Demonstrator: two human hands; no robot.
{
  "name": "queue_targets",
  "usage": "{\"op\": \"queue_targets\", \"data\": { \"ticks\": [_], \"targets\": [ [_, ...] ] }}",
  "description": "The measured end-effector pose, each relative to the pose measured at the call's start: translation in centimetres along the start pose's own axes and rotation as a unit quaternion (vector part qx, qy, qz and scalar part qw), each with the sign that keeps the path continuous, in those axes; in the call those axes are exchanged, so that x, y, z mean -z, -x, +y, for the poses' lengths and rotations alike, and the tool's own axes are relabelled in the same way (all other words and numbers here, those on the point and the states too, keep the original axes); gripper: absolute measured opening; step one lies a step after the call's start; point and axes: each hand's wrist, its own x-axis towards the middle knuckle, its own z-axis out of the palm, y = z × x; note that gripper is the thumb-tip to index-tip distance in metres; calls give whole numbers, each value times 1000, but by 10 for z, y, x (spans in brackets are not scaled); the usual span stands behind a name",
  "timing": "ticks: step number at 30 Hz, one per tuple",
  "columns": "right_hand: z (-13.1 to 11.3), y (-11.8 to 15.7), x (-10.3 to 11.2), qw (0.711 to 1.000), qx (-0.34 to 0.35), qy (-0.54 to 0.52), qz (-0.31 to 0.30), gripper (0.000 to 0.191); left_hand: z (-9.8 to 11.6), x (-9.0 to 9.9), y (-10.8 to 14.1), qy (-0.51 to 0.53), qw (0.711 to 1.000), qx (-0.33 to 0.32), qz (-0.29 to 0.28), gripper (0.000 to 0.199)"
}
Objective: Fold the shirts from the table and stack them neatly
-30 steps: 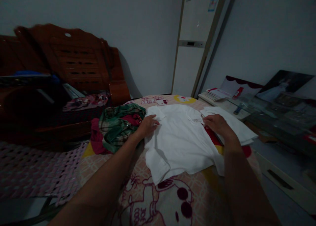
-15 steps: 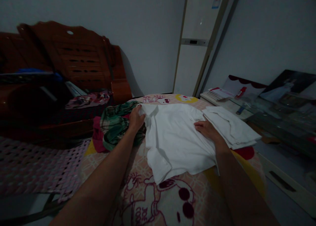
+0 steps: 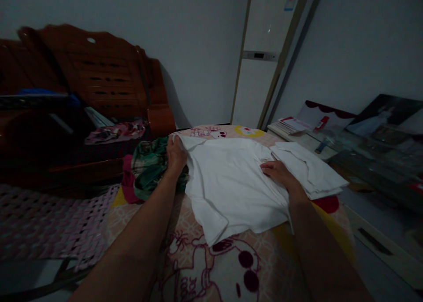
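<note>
A white T-shirt [image 3: 231, 183] lies spread over the cloth-covered round table, creased along its left side. My left hand [image 3: 176, 156] is closed on its far left corner and pulls the fabric out beside the green plaid garment [image 3: 150, 167]. My right hand [image 3: 276, 172] rests on the shirt's right part, fingers stretched out over the fabric. Just right of that hand lies a folded stack of white clothing [image 3: 307, 167], close against the shirt's edge. A pink-red cloth [image 3: 128, 178] sticks out from under the plaid garment.
The patterned tablecloth [image 3: 231, 267] shows cartoon dogs. A wooden bench [image 3: 99, 82] stands behind at left, with a woven pink seat [image 3: 56, 218] nearer me. At right is a glass-topped stand [image 3: 380, 161]; a tall white air conditioner [image 3: 256, 86] stands in the corner.
My left hand has moved left with the shirt's corner, drawing that side of the fabric out wider and flatter. My right hand has stayed almost in place.
</note>
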Motion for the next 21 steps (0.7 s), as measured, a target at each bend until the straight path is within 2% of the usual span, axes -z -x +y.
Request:
{"op": "queue_targets", "data": {
  "ticks": [2,5,7,9,12,15,18,21],
  "targets": [
    [-1,0,5,999,-33,-29,12,27,6,4,1,-1,1000,-18,26,56],
    [-3,3,11,995,-69,-56,43,25,28,11,2,-10,996,-74,57,48],
    [-4,4,13,994,-77,-60,54,21,48,10,6,-12,990,-129,45,43],
    [-5,5,12,994,-72,-59,49,18,65,1,15,-5,980,-196,-19,38],
    [-3,3,9,993,-78,-71,57,20,74,-22,38,-9,945,-276,-174,46],
    [4,-1,9,984,-104,-82,121,27,64,-41,58,-110,917,-255,-286,58],
    [12,-5,11,974,-110,-65,189,29,51,-47,66,-197,891,-228,-339,61],
    [18,-8,14,970,-110,-31,213,30,48,-45,66,-220,879,-236,-350,59]
  ]
}}
